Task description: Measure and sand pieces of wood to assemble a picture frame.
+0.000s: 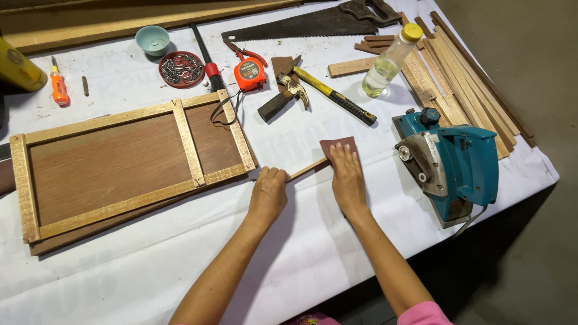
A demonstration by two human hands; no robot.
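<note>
While pinned flat, thin pale wooden strip (pixel 308 168).

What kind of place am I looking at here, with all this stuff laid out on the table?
Most likely a small woodworking bench. A hand saw, a claw hammer and a blue electric planer lie on the cloth-covered table, beside a framed wooden panel and wood strips.
</note>
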